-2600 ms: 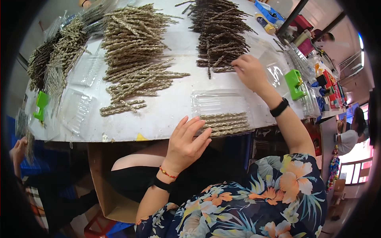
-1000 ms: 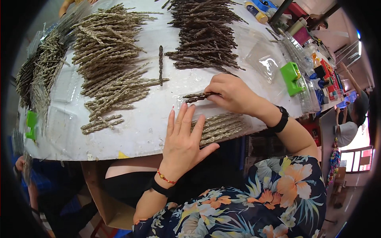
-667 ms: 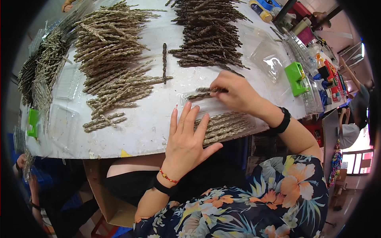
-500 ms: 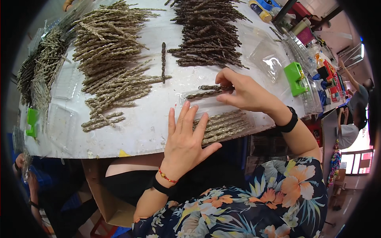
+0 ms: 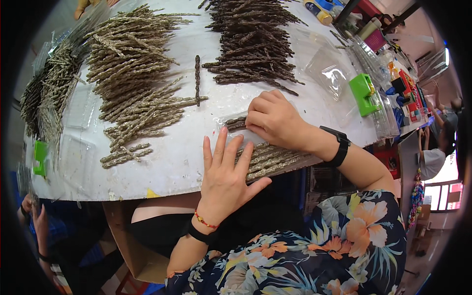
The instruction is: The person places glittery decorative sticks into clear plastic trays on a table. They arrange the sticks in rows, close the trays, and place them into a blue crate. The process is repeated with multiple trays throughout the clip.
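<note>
In the head view, a white table (image 5: 172, 169) spreads out before the person. At its near edge, right of the middle, lies a clear plastic tray (image 5: 222, 119). Pale gold twisted sticks (image 5: 278, 160) fill its near side in rows, and dark brown twisted sticks (image 5: 235, 124) lie along its far side.

The left hand (image 5: 223, 179) rests palm down over the left end of the tray, fingers spread and the thumb pointing right, beside the pale gold sticks. The right hand (image 5: 278, 120) is over the far part of the tray, its fingers bent and close together, covering the right part of the dark brown sticks; whether they pinch one cannot be told.

Beyond the tray, toward the far edge, is a heap of dark sticks (image 5: 250, 44). Left of it one loose dark stick (image 5: 197, 81) points toward the near edge, near a large heap of pale sticks (image 5: 132, 64). A green holder (image 5: 363, 96) stands near the right edge, and another green piece (image 5: 40, 157) at the near left corner. Past that corner shows another person's hand (image 5: 42, 223).
</note>
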Demonstrator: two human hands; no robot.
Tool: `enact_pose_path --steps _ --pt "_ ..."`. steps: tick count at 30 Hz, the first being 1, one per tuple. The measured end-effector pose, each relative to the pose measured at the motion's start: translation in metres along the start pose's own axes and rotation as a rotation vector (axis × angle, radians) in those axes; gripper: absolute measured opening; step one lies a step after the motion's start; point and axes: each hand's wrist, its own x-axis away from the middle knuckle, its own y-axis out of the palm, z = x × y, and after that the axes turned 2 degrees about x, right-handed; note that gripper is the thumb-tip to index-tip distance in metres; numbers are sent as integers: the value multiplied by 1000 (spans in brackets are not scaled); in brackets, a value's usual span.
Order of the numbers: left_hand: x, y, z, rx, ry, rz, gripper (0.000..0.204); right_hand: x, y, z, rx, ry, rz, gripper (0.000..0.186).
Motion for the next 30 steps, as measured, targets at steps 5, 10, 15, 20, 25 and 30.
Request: enact_pose_path --steps 5,10,15,20,25,30 --pt "1 1 -1 7 2 17 74 -21 -5 4 -44 24 -35 12" --pt "0 0 0 -8 19 26 73 -91 32 32 -70 83 34 15" --pt "-2 0 -1 -22 35 30 72 -129 61 45 -149 157 -191 25" --pt "2 1 -3 9 9 41 74 -110 10 29 -425 388 -41 26" --pt "1 -1 0 19 -1 32 75 -38 -47 31 -903 605 -88 25" --pt "1 0 -1 3 1 29 75 6 -64 24 -712 677 -164 23"
